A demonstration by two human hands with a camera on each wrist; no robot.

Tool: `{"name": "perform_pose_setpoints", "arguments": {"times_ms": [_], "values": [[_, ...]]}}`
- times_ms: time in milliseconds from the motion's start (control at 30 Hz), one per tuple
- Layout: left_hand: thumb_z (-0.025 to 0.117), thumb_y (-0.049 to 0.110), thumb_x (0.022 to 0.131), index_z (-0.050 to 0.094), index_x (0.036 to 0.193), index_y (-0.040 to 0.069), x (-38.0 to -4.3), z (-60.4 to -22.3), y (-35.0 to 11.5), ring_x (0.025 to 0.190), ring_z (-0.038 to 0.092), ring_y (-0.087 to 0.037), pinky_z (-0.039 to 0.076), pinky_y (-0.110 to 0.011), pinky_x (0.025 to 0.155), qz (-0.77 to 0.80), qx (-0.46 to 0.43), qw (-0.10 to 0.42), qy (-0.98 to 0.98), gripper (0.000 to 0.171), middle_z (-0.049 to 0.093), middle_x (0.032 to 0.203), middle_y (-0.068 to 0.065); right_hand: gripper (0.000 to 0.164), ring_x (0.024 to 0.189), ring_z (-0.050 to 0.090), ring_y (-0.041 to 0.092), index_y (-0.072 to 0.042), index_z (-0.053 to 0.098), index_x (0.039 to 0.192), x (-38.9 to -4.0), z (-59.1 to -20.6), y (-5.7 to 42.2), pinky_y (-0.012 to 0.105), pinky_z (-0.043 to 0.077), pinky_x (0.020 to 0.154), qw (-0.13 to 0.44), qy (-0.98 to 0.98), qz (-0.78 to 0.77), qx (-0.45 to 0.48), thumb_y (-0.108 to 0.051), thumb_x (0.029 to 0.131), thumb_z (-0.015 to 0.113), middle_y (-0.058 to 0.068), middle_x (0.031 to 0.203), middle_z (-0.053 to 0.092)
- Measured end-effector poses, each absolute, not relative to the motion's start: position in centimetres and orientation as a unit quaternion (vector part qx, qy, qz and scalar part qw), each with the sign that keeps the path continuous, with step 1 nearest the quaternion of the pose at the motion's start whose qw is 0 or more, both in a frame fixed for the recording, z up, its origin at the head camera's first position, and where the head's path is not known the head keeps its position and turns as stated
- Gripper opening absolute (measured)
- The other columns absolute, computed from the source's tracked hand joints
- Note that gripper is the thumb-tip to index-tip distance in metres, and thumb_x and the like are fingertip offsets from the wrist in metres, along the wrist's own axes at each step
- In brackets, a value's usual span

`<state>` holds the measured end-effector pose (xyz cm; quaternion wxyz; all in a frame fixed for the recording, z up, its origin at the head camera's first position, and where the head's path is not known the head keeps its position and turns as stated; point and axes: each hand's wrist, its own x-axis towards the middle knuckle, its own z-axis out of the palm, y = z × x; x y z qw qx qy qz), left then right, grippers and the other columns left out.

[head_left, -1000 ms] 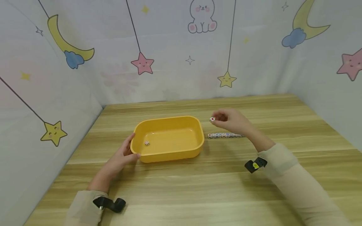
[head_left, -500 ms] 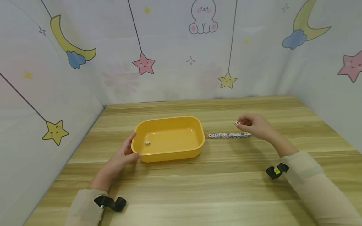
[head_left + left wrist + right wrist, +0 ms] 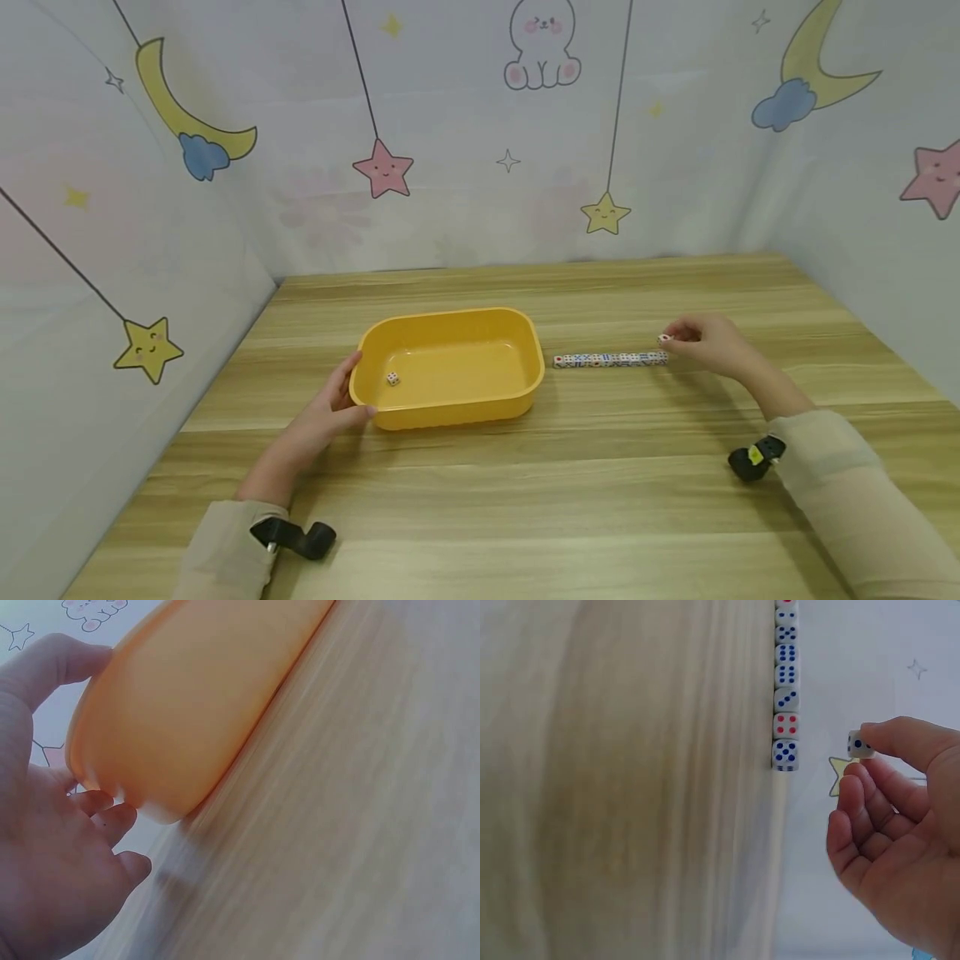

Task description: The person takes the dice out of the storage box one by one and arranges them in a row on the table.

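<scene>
A yellow plastic tray (image 3: 450, 414) stands on the table. My left hand (image 3: 322, 421) holds its left end, the thumb on the rim and the fingers along the outer wall, as the left wrist view also shows. One white die (image 3: 393, 379) lies inside near the left end. Right of the tray is a straight row of dice (image 3: 610, 361), side by side and touching. Just above the row's right end, my right hand (image 3: 708, 343) pinches a single die (image 3: 860, 744) between thumb and fingers. In the right wrist view that die is apart from the row.
The wood-grain table (image 3: 480, 500) carries all of this. A white curtain (image 3: 450, 225) printed with stars and moons hangs behind it and along both sides. Each sleeve bears a black wrist mount (image 3: 753, 458).
My right hand has moved right with its die, from near the tray to the row's right end, and sunk a little. The left hand and the tray have stayed in place.
</scene>
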<state>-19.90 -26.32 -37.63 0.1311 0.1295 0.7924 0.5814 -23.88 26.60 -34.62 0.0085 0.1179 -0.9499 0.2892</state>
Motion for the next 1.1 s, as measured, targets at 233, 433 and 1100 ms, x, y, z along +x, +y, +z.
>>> {"name": "perform_pose_setpoints", "arguments": {"times_ms": [233, 433, 1100], "values": [[0.059, 0.015, 0.084, -0.003, 0.145, 0.02, -19.9, -37.6, -26.4, 0.136, 0.013, -0.024, 0.028, -0.014, 0.098, 0.584, 0.132, 0.129, 0.791, 0.086, 0.003, 0.151, -0.005, 0.037, 0.085, 0.054, 0.021, 0.001, 0.061, 0.103, -24.0, -35.0, 27.5, 0.03, 0.043, 0.069, -0.007, -0.957, 0.276, 0.094, -0.032, 0.086, 0.057, 0.012, 0.094, 0.062], [0.058, 0.014, 0.085, -0.003, 0.145, 0.02, -19.9, -37.5, -26.4, 0.136, 0.013, -0.024, 0.027, -0.018, 0.101, 0.581, 0.132, 0.129, 0.793, 0.086, 0.002, 0.151, -0.005, 0.038, 0.086, 0.054, 0.022, -0.001, 0.061, 0.102, -23.8, -35.1, 27.8, 0.031, 0.043, 0.069, -0.041, -0.96, 0.266, 0.081, -0.035, 0.086, 0.057, 0.012, 0.095, 0.062], [0.06, 0.016, 0.083, -0.004, 0.145, 0.018, -19.9, -37.4, -26.2, 0.137, 0.009, -0.025, 0.013, -0.043, 0.107, 0.581, 0.132, 0.129, 0.793, 0.089, 0.0, 0.151, -0.007, 0.025, 0.075, 0.05, 0.014, -0.002, 0.063, 0.093, -24.6, -36.4, 28.4, 0.027, 0.04, 0.065, -0.052, -0.961, 0.25, 0.102, -0.025, 0.083, 0.062, 0.004, 0.084, 0.062]]}}
